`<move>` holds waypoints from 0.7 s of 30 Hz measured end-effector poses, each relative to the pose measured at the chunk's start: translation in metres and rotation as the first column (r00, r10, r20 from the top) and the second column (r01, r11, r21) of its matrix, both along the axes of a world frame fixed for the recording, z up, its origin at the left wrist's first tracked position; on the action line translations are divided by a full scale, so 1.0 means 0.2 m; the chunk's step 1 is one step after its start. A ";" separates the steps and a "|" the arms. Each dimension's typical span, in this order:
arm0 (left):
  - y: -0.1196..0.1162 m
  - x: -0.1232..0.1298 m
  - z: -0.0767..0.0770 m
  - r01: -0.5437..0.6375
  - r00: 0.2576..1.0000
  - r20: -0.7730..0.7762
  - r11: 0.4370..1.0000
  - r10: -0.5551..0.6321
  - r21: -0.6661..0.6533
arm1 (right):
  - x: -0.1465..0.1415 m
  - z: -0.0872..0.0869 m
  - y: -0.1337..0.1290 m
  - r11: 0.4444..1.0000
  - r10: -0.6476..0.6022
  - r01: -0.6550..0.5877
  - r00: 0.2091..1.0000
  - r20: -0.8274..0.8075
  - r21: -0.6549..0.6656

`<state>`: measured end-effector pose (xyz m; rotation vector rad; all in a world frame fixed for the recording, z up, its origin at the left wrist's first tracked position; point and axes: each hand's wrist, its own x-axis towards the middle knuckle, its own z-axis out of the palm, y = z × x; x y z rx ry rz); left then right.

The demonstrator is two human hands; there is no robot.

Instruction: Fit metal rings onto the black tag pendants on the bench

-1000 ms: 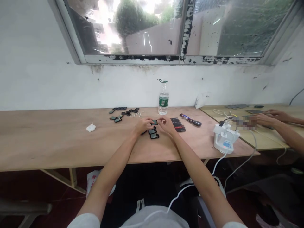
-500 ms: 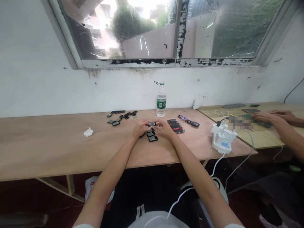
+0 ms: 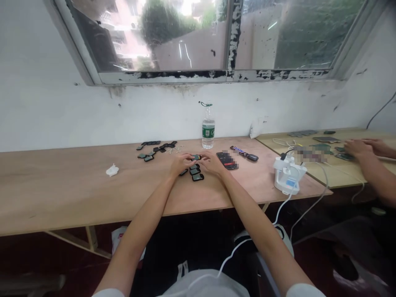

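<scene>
Between my fingertips is a small black-framed module with a grey-green screen (image 3: 196, 157). My left hand (image 3: 181, 163) pinches its left side, and my right hand (image 3: 210, 162) closes on its right end. Just below the hands, similar small screen modules (image 3: 198, 177) lie on the table, one partly beside my left wrist. Farther back to the left, several more black modules (image 3: 149, 158) are spread in loose groups, with a scatter of small pale pieces (image 3: 175, 149) next to them. The exact kind of the modules is too small to make out.
A water bottle (image 3: 208, 131) stands near the wall. Right of my hands lie a phone (image 3: 226, 160), a chocolate bar (image 3: 238, 150) and a black oval object (image 3: 252, 157). A white power strip (image 3: 286, 175) trails cables. Crumpled tissue (image 3: 112, 170) lies left. Another person's hands (image 3: 361, 147) work at right.
The view has shifted slightly, so the table items sit a little higher and further left. My hands still hold the module together. The other person's hands at the right have moved a little.
</scene>
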<state>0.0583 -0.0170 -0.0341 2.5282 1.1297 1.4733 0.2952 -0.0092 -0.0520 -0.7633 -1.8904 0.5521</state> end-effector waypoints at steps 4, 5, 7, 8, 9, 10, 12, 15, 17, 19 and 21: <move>-0.01 0.01 0.01 0.022 1.000 0.004 1.000 -0.022 -0.016 | -0.04 -0.01 0.00 1.000 0.011 -0.011 1.000 0.021 -0.013; 0.00 0.00 0.00 0.016 1.000 0.006 1.000 -0.016 -0.022 | -0.04 -0.01 0.01 1.000 0.008 -0.008 1.000 0.027 -0.010; 0.01 0.00 -0.01 -0.009 1.000 0.011 0.999 0.009 -0.041 | -0.01 0.00 0.02 0.998 -0.058 0.058 0.998 0.016 -0.004; 0.02 -0.01 -0.01 -0.028 0.999 0.014 0.998 0.029 -0.057 | 0.01 0.00 0.03 0.992 -0.130 0.130 0.992 -0.003 -0.002; 0.04 -0.01 -0.02 -0.053 0.998 0.018 0.995 0.055 -0.079 | 0.04 0.00 0.04 0.976 -0.217 0.217 0.976 -0.021 -0.005; 0.05 -0.02 -0.03 -0.083 0.996 0.019 0.991 0.085 -0.108 | 0.07 0.01 0.05 0.950 -0.312 0.312 0.950 -0.030 -0.013; 0.07 -0.03 -0.04 -0.147 0.989 0.003 0.974 0.150 -0.175 | 0.13 0.01 0.07 0.906 -0.419 0.422 0.905 0.066 -0.032; 0.09 -0.05 -0.04 -0.236 0.971 -0.089 0.940 0.221 -0.246 | 0.17 -0.01 0.07 0.881 -0.427 0.470 0.837 0.342 -0.049; 0.10 -0.06 -0.04 -0.279 0.955 -0.177 0.925 0.239 -0.258 | 0.17 -0.02 0.06 0.869 -0.416 0.493 0.777 0.472 -0.046; 0.10 -0.06 -0.03 -0.322 0.934 -0.245 0.911 0.261 -0.259 | 0.14 -0.02 0.05 0.855 -0.419 0.518 0.728 0.542 -0.036; 0.11 -0.05 -0.04 -0.356 0.917 -0.281 0.899 0.282 -0.257 | 0.11 -0.02 0.04 0.849 -0.424 0.528 0.702 0.572 -0.019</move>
